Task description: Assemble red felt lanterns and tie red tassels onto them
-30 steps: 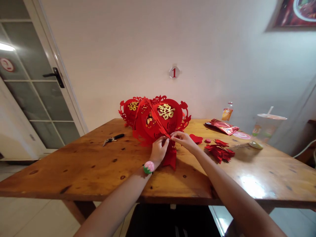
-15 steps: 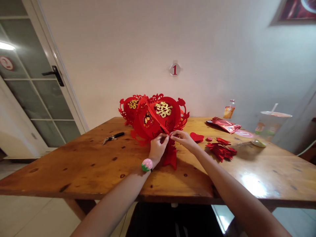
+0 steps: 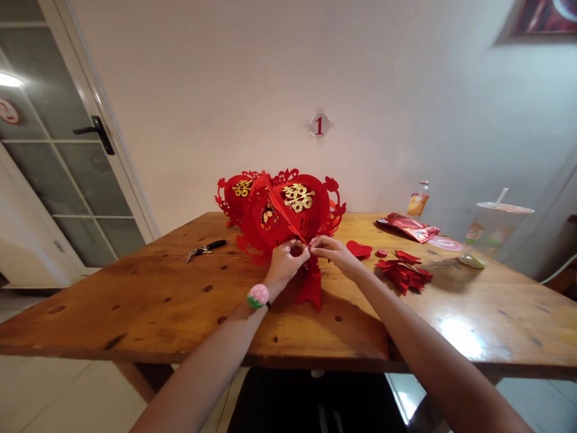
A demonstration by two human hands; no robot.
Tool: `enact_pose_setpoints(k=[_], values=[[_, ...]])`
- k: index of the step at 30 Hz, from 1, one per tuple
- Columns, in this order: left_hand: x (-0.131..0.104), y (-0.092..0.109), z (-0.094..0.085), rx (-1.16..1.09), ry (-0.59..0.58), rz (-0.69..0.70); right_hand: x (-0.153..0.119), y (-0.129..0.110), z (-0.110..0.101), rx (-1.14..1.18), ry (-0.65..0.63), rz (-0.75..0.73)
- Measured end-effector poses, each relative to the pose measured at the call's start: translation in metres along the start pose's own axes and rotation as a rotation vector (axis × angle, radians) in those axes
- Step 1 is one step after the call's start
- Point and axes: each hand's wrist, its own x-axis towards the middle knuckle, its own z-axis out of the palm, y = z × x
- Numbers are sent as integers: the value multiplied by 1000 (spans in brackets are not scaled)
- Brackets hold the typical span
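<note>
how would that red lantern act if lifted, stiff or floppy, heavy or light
The lantern is probably light for its size, as its panels look thin like paper or card. Those panels hold a curve, so likely springy, not limp. The lacy cut-out edges look apt to bend or tear.

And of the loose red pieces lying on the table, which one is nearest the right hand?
The red heart, lying just beside the right hand; the small round disc and the heap of red pieces lie farther to the right.
</note>
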Motion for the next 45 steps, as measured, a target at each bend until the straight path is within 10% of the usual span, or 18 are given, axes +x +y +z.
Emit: enact_pose_setpoints(k=[16,45], values=[[9,-8,-16,-241,-306,-148,-3,-5,0,38,-99,42],[8,-4,-11,-234,-172,-31,0,4,2,24,-1,47]])
